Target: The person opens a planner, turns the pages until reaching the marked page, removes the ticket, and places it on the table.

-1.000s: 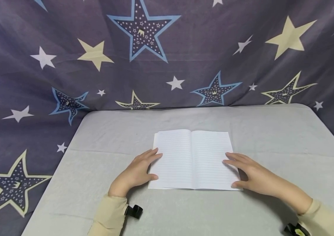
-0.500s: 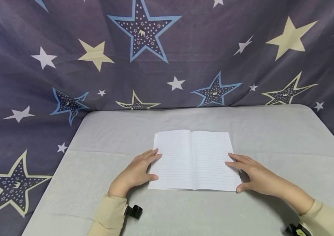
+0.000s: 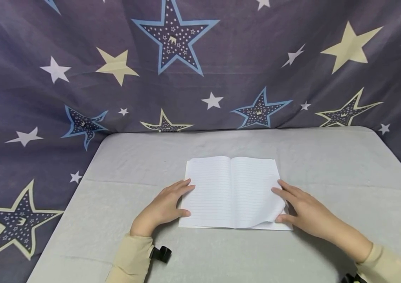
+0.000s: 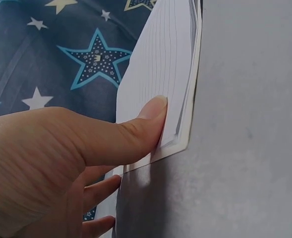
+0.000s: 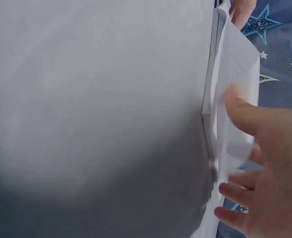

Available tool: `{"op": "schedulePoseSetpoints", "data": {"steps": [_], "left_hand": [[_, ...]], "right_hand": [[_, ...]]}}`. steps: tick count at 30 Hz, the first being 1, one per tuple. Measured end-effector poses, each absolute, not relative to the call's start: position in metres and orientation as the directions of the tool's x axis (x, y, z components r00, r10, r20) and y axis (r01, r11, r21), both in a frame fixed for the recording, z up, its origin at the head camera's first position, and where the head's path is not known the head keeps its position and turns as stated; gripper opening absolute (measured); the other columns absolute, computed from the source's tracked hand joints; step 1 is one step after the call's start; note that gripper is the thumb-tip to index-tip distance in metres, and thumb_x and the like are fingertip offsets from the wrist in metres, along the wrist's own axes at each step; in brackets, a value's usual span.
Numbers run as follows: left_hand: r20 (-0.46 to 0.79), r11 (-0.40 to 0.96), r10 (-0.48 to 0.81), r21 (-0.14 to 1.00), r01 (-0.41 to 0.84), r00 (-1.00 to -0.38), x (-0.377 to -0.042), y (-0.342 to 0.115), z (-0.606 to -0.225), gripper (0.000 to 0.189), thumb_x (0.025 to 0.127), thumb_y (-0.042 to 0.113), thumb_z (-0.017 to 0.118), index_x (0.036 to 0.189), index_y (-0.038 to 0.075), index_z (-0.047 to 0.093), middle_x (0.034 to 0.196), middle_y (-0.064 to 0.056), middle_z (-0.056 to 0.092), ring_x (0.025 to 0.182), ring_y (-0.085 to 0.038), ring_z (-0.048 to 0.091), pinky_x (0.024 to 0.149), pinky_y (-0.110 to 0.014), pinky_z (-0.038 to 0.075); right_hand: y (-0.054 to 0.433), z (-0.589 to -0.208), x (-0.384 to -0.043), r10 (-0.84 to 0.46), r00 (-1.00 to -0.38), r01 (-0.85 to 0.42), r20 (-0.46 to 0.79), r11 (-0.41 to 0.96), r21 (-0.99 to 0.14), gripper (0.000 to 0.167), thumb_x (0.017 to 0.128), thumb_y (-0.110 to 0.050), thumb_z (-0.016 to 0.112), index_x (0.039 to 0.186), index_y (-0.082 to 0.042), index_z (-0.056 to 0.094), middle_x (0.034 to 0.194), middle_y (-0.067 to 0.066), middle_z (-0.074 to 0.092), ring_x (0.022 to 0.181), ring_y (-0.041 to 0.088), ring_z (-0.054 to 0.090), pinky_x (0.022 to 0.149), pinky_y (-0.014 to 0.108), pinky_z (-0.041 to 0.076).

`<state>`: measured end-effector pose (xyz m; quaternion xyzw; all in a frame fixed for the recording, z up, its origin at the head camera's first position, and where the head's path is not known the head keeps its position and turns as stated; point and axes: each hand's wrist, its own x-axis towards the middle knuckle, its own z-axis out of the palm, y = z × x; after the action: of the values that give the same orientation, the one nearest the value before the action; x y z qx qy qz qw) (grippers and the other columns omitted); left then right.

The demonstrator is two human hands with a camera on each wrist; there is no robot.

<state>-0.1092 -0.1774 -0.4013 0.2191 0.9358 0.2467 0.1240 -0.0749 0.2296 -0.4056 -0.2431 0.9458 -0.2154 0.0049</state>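
A notebook with lined white pages lies spread open on the table. At its left edge, my left hand rests with thumb and fingertips on the left page; in the left wrist view the thumb lies across the page corner. My right hand is at the right edge, thumb and fingers apart. The right page's lower corner curls up off the sheets below, between the right thumb and fingers. In the right wrist view the thumb is against this raised page, and some fingers are partly behind it.
A light grey cloth covers the table. Behind and beside it hangs a dark curtain printed with stars. A black strap device is on the left wrist, and another on the right.
The right hand slid slightly outward, then its thumb came back in and up at the lower corner. The right page's corner, flat before, now curls up. The left hand stays put.
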Motion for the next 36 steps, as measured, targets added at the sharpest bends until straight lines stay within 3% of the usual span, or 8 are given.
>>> {"op": "schedulePoseSetpoints", "data": {"steps": [4, 8, 14, 21, 27, 36], "left_hand": [[-0.12, 0.777, 0.48, 0.519, 0.358, -0.869, -0.11, -0.177, -0.402, 0.075, 0.08, 0.021, 0.082, 0.145, 0.007, 0.05, 0.157, -0.012, 0.036, 0.144, -0.036, 0.03, 0.114, -0.058, 0.025], [-0.122, 0.776, 0.481, 0.52, 0.357, -0.868, -0.11, -0.176, -0.402, 0.075, 0.08, 0.021, 0.083, 0.145, 0.006, 0.05, 0.157, -0.012, 0.036, 0.144, -0.036, 0.03, 0.114, -0.058, 0.025], [-0.13, 0.785, 0.471, 0.514, 0.347, -0.873, -0.109, -0.176, -0.402, 0.076, 0.079, 0.022, 0.083, 0.146, 0.007, 0.05, 0.157, -0.011, 0.035, 0.144, -0.036, 0.029, 0.115, -0.057, 0.025], [-0.124, 0.789, 0.475, 0.5, 0.358, -0.871, -0.109, -0.176, -0.401, 0.076, 0.08, 0.022, 0.083, 0.146, 0.007, 0.049, 0.157, -0.011, 0.036, 0.144, -0.035, 0.03, 0.115, -0.057, 0.026], [-0.129, 0.809, 0.454, 0.473, 0.348, -0.882, -0.108, -0.179, -0.397, 0.073, 0.081, 0.021, 0.082, 0.145, 0.004, 0.05, 0.155, -0.012, 0.038, 0.143, -0.035, 0.033, 0.114, -0.055, 0.028], [-0.064, 0.835, 0.364, 0.465, 0.295, -0.929, -0.112, -0.191, -0.391, 0.051, 0.094, 0.015, 0.067, 0.142, 0.005, 0.053, 0.144, -0.015, 0.052, 0.134, -0.036, 0.046, 0.112, -0.051, 0.035]], "right_hand": [[0.223, -0.4, -0.074, -0.384, -0.917, -0.388, 0.111, 0.79, -0.474, 0.098, 0.079, -0.04, 0.081, 0.154, -0.002, 0.031, 0.157, 0.026, 0.028, 0.135, 0.048, 0.039, 0.104, 0.063, 0.036], [0.213, -0.394, -0.072, -0.35, -0.926, -0.37, 0.14, 0.772, -0.517, 0.099, 0.082, -0.041, 0.078, 0.157, -0.004, 0.023, 0.153, 0.024, 0.037, 0.133, 0.045, 0.043, 0.102, 0.062, 0.039], [0.188, -0.391, -0.071, -0.388, -0.91, -0.401, 0.145, 0.734, -0.549, 0.081, 0.087, -0.038, 0.073, 0.154, -0.011, 0.036, 0.139, 0.017, 0.057, 0.125, 0.04, 0.053, 0.099, 0.06, 0.044], [0.153, -0.394, -0.074, -0.537, -0.821, -0.552, 0.193, 0.661, -0.509, 0.071, 0.089, -0.039, 0.071, 0.148, -0.01, 0.046, 0.146, 0.01, 0.051, 0.131, 0.033, 0.05, 0.105, 0.052, 0.042], [0.132, -0.394, -0.077, -0.629, -0.771, -0.588, 0.099, 0.642, -0.492, 0.065, 0.092, -0.051, 0.061, 0.144, -0.012, 0.053, 0.15, 0.011, 0.046, 0.134, 0.032, 0.047, 0.106, 0.052, 0.041], [0.129, -0.397, -0.075, -0.697, -0.716, -0.64, 0.048, 0.626, -0.446, 0.053, 0.095, -0.045, 0.062, 0.133, -0.009, 0.063, 0.151, 0.014, 0.044, 0.136, 0.033, 0.044, 0.109, 0.052, 0.038]]}}
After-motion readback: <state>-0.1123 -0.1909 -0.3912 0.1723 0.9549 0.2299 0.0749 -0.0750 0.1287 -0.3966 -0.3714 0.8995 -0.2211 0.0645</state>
